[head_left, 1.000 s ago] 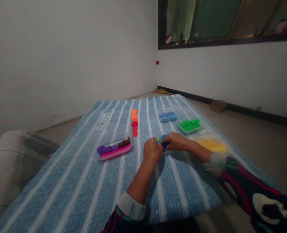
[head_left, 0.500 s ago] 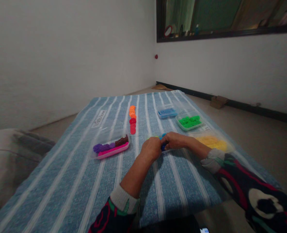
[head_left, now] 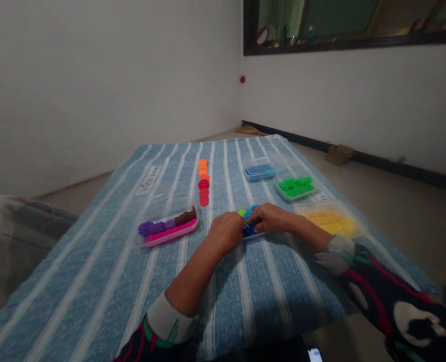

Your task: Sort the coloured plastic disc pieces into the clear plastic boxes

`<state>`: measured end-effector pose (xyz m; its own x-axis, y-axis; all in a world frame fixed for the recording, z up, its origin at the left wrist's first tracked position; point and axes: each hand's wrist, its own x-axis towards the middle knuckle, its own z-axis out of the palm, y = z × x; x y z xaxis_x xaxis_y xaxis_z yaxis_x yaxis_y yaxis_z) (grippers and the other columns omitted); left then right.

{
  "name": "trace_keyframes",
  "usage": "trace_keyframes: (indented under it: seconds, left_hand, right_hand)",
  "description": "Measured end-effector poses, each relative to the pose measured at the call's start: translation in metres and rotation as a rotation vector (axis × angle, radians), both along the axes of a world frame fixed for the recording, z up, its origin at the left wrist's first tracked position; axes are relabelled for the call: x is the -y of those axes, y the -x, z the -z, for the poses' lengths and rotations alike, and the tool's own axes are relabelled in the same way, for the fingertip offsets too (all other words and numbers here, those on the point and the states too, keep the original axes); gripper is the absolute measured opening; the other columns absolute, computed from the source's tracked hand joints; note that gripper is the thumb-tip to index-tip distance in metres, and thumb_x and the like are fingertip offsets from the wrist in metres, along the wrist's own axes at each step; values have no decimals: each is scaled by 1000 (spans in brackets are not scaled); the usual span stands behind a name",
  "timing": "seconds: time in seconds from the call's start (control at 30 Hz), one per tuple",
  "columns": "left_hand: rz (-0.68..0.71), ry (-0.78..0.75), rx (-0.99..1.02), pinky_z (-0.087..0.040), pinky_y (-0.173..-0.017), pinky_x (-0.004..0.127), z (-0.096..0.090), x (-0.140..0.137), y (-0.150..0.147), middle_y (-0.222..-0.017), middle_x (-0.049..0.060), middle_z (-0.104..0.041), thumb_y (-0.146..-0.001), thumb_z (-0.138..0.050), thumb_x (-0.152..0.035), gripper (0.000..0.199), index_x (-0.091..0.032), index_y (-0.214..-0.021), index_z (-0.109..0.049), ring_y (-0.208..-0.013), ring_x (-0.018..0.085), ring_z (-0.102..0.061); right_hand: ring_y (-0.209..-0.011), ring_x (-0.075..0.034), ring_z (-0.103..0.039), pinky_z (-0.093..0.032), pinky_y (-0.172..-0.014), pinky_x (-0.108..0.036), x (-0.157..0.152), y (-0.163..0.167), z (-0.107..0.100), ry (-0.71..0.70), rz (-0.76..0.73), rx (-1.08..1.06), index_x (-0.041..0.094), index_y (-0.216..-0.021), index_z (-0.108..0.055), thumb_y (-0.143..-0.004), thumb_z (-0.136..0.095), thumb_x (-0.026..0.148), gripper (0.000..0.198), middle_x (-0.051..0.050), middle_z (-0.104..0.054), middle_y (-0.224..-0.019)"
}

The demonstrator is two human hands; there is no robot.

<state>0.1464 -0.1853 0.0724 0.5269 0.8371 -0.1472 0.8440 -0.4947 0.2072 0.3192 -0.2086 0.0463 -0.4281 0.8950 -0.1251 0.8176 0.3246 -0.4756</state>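
Between my two hands sits a clear plastic container (head_left: 253,235) with dark blue, light blue and lime-green pieces (head_left: 248,229) in it. My left hand (head_left: 226,232) is closed at the container's left end, its fingers curled round the edge and mostly hidden. From the right, my right hand (head_left: 271,219) reaches into the container with fingers bent together among the blue pieces. Its fingertips are partly hidden, so what they pinch cannot be made out.
At left lies a container (head_left: 178,233) with purple, brown and pink pieces. Ahead is a row of orange and red pieces (head_left: 204,183). Containers of blue (head_left: 259,172), green (head_left: 296,187) and yellow pieces (head_left: 328,222) line the right side of the striped cloth (head_left: 147,281).
My left hand has shifted left, away from my right hand, and more of the blue and green pieces shows between them. The view has tilted slightly.
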Motion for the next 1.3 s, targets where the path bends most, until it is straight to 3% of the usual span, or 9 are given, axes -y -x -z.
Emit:
trace_keyframes:
  seconds: [0.13,0.4,0.53,0.73,0.9,1.0,1.13,1.3]
  left_hand:
    - [284,-50,-154,-48,-79,33,0,-2,1,-96,11,-71,-79,-55,-22,23,-25,-93,-73,-98,27,-65]
    - [357,-86,-202,-49,-71,35,-6,-7,-4,-92,11,-72,-77,-54,-20,25,-23,-93,-73,-91,29,-66]
    - [360,-131,-137,-48,-67,35,2,-11,5,-90,12,-71,-78,-51,-18,24,-21,-88,-73,-89,29,-66]
    - [214,-257,173,-48,-79,35,22,-27,28,-94,10,-69,-83,-50,-20,24,-18,-98,-69,-94,25,-62]
    - [174,-317,377,-50,-82,34,35,-37,40,-92,9,-70,-82,-51,-18,23,-16,-96,-69,-89,22,-63]
    - [147,-347,515,-51,-78,35,40,-43,44,-89,9,-71,-83,-50,-20,23,-15,-92,-70,-84,22,-65]
    - [97,-349,701,-53,-75,33,48,-50,47,-83,8,-71,-82,-50,-24,22,-15,-86,-70,-77,19,-66]
    - [98,-410,861,-52,-78,33,56,-48,50,-81,6,-72,-83,-50,-25,20,-17,-82,-68,-79,18,-66]
  right_hand:
    - [-74,-13,-59,-36,-67,-20,0,-5,4,13,-18,-72,20,-96,-74,-72,-62,15,27,2,-68,-79]
    - [-67,-11,-54,-35,-62,-21,3,-10,4,76,56,-182,16,-93,-71,-67,-61,10,28,4,-61,-71]
    - [-66,-11,-54,-36,-62,-21,7,-11,4,84,96,-243,15,-89,-69,-68,-61,11,23,4,-60,-69]
    - [-65,-12,-55,-37,-62,-21,9,-13,7,21,159,-242,13,-93,-69,-69,-59,9,26,3,-61,-67]
    - [-66,-12,-57,-38,-63,-21,7,-14,8,8,179,-224,15,-95,-69,-72,-59,11,25,3,-62,-69]
    - [-69,-13,-59,-39,-65,-22,5,-8,0,-73,246,-134,15,-99,-69,-75,-59,14,26,0,-65,-74]
    - [-86,-17,-61,-40,-74,-26,0,9,-13,-228,284,157,17,-105,-69,-79,-61,26,28,-6,-69,-95]
    - [-97,-24,-63,-41,-73,-28,-9,34,-23,-174,193,449,23,-113,-64,-82,-60,39,36,-9,-70,-106]
